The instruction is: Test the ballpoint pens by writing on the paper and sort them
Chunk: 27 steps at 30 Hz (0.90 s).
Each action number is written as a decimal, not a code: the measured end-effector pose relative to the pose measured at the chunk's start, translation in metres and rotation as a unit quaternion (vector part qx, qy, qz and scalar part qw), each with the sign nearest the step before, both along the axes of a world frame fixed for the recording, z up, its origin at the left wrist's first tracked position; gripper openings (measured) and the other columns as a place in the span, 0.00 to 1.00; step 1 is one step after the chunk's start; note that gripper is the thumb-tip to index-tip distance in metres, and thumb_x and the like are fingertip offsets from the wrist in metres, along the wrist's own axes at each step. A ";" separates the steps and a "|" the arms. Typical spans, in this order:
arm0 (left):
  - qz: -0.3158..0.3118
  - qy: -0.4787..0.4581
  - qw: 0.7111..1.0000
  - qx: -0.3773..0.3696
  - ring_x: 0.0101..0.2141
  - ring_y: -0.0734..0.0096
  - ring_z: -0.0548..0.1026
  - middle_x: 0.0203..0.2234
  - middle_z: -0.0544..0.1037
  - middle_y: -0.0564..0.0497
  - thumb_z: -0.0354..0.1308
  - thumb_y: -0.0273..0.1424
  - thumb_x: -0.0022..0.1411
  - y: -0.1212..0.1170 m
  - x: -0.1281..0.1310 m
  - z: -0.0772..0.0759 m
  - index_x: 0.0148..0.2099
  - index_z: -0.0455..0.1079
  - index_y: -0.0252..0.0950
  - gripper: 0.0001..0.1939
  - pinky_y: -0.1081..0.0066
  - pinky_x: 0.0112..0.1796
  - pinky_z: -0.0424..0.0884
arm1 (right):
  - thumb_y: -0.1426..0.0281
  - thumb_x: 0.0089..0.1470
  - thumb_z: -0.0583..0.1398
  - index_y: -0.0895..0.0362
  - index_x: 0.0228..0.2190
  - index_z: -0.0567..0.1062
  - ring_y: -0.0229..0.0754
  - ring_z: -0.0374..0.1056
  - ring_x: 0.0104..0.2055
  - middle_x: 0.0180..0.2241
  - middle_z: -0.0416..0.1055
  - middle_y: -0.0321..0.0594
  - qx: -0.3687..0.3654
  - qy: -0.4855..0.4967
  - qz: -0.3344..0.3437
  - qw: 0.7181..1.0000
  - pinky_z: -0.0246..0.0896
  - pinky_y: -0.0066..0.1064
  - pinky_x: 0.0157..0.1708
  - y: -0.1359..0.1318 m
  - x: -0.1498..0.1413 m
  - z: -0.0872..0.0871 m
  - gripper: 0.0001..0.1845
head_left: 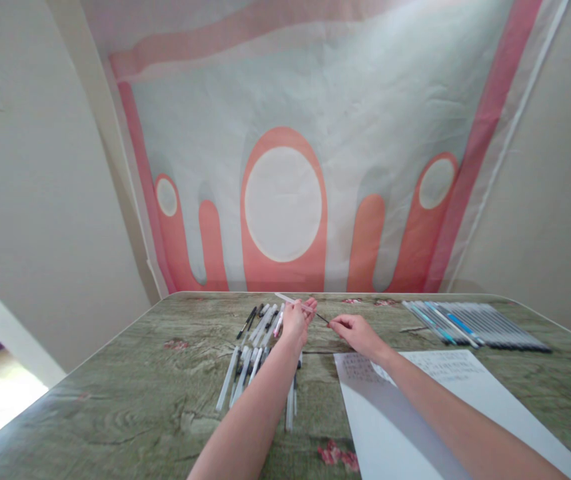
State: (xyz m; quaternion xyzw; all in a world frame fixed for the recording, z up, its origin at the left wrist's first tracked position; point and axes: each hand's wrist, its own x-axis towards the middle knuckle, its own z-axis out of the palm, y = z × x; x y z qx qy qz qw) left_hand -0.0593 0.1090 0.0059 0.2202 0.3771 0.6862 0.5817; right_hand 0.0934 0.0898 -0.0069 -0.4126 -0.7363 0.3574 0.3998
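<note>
My left hand (300,321) holds a pale, see-through pen barrel (284,297) that slants up to the left, its fingers partly wrapped round it. To the right, my right hand (358,333) pinches a thin dark stick that looks like a pen refill (322,319). The stick's far end points at the left hand; whether it touches the barrel cannot be made out. Under and beside my left forearm lie loose pens and clear barrels (226,380) in two groups, partly hidden by the arm. A black pen (246,323) lies at their far left.
A white sheet of paper (395,413) with handwriting along its top lies under my right forearm. At the right, several clear pens (500,323) lie side by side in a row, some with blue parts. The wood-patterned table (130,393) meets a patterned hanging cloth (285,273) at the back.
</note>
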 end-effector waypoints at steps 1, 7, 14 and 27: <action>-0.006 0.000 1.000 -0.002 0.35 0.66 0.76 0.37 0.75 0.37 0.47 0.25 0.60 0.000 0.002 0.000 0.37 0.56 0.34 0.02 0.68 0.36 0.71 | 0.61 0.48 0.54 0.58 0.22 0.74 0.34 0.54 0.20 0.15 0.62 0.31 0.002 0.002 -0.002 1.000 0.46 0.26 0.21 0.000 0.000 0.000 0.16; -0.025 -0.007 0.999 -0.025 0.31 0.70 0.76 0.33 0.75 0.42 0.47 0.26 0.60 -0.004 0.009 0.000 0.36 0.57 0.34 0.01 0.71 0.33 0.71 | 0.62 0.46 0.55 0.58 0.23 0.76 0.38 0.62 0.25 0.21 0.71 0.36 0.032 0.011 -0.041 0.999 0.53 0.27 0.26 0.006 0.006 0.000 0.14; -0.018 -0.030 0.997 -0.066 0.19 0.81 0.70 0.22 0.71 0.53 0.50 0.27 0.59 -0.005 0.012 -0.003 0.33 0.61 0.34 0.02 0.79 0.24 0.66 | 0.63 0.46 0.56 0.57 0.25 0.77 0.39 0.64 0.25 0.23 0.73 0.38 0.068 -0.023 -0.051 0.996 0.55 0.28 0.26 0.012 0.013 0.001 0.13; -0.159 -0.101 0.973 -0.133 0.18 0.80 0.68 0.15 0.66 0.54 0.52 0.25 0.59 -0.029 0.054 -0.003 0.28 0.65 0.30 0.07 0.79 0.23 0.67 | 0.54 0.53 0.49 0.56 0.30 0.72 0.42 0.63 0.31 0.30 0.71 0.42 0.129 0.034 -0.210 0.969 0.55 0.31 0.34 -0.001 0.012 0.022 0.21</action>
